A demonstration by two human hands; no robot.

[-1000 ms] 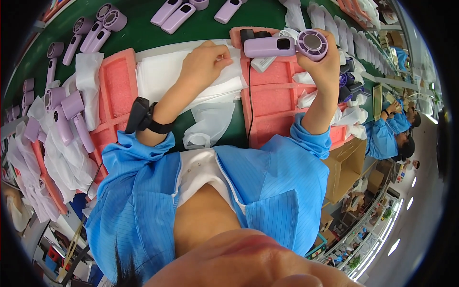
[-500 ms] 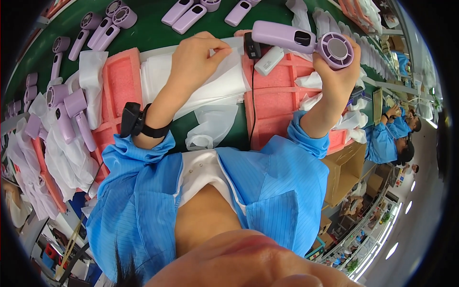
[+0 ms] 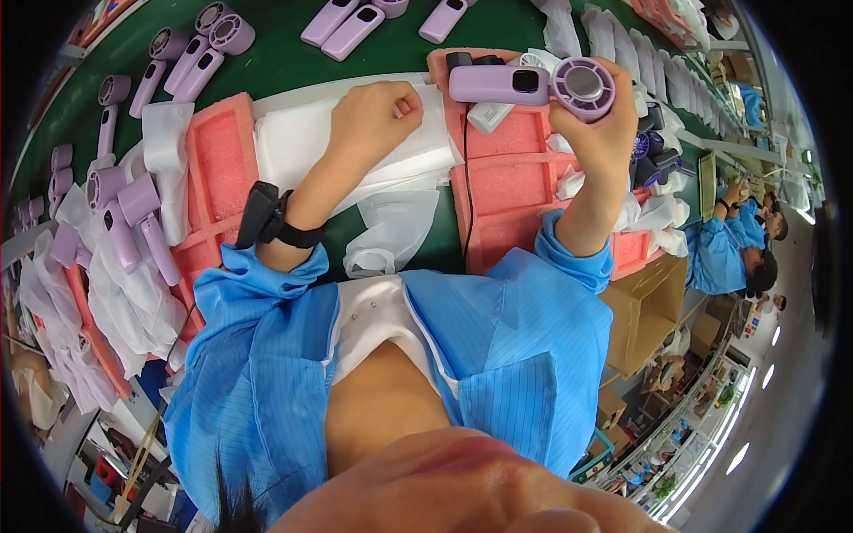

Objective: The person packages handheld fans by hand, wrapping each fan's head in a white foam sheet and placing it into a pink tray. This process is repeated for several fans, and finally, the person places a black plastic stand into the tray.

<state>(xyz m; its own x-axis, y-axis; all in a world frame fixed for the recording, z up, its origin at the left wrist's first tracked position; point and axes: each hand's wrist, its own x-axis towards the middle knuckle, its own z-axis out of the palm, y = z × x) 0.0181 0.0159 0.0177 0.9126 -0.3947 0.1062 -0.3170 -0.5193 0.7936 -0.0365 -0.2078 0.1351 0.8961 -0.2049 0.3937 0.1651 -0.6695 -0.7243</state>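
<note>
My right hand [image 3: 606, 124] grips a purple handheld fan [image 3: 498, 85] by its round head, with the handle pointing left and a dark oval panel facing up. Beneath the handle, a white box-shaped device [image 3: 487, 117] is partly covered, and a black device [image 3: 459, 60] with a cable shows just past it. My left hand [image 3: 375, 117] is closed with fingers curled, and nothing shows in it. It hovers over a stack of white translucent sleeves [image 3: 293, 147]. A loose translucent bag [image 3: 395, 229] lies nearer to me on the green table.
Pink foam trays [image 3: 222, 164] flank the sleeves, the right one [image 3: 502, 178] under the fan. Several purple fans [image 3: 191, 67] lie at the back and left. Wrapped fans [image 3: 622, 49] line the far right, near dark fans [image 3: 653, 147]. A cardboard box [image 3: 644, 311] stands right; co-workers [image 3: 724, 253] sit beyond.
The fan in my right hand has moved left, more over the white device. My left hand has shifted slightly right, and its fingers have gone from a pinch to a tighter curl.
</note>
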